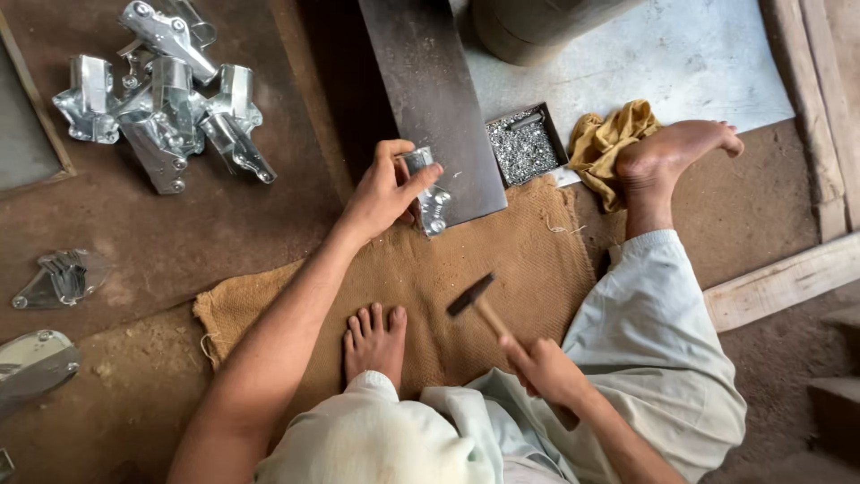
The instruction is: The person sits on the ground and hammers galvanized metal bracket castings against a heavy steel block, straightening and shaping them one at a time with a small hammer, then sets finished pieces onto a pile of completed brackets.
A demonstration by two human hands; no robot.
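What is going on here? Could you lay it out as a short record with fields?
Setting: floor workplace, person seated on a burlap mat
Left hand: holds a shiny metal bracket on a dark steel slab
Right hand: grips a hammer, raised above the mat
Nearby: tray of small rivets, yellow cloth
Far left: pile of similar brackets

one hammer (472,297), one dark steel plate (430,99), one small tray of rivets (524,143), one yellow rag (611,139) and one burlap mat (403,278). one shiny bracket (428,193) lies on the plate; about seven more sit heaped (161,94) on the floor.
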